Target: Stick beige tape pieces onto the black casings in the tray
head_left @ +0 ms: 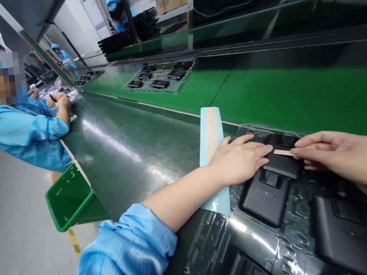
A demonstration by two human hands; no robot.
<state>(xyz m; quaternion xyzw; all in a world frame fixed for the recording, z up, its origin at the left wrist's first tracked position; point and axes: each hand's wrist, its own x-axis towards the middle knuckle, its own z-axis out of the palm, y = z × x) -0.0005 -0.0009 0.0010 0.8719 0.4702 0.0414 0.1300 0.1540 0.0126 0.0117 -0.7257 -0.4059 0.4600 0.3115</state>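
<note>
Between thumb and fingertips, my right hand (331, 151) pinches a small pale yellow strip (283, 152) over a black plastic device (282, 163). My left hand (239, 160) reaches in from the left with its fingers stretched out, the fingertips at that device's near side. Partly under my left wrist lies a light blue backing sheet (204, 155) with a beige band of stickers. The device sits in a clear plastic tray (246, 225), where another black device (266, 196) and several more lie. My right hand hides part of the tray's far right.
A green conveyor belt (298, 93) runs behind the workbench (117, 140) and carries another clear tray of black devices (154, 85). A green bin (74, 203) hangs at the bench's left edge. A co-worker in blue (20, 129) works at the left.
</note>
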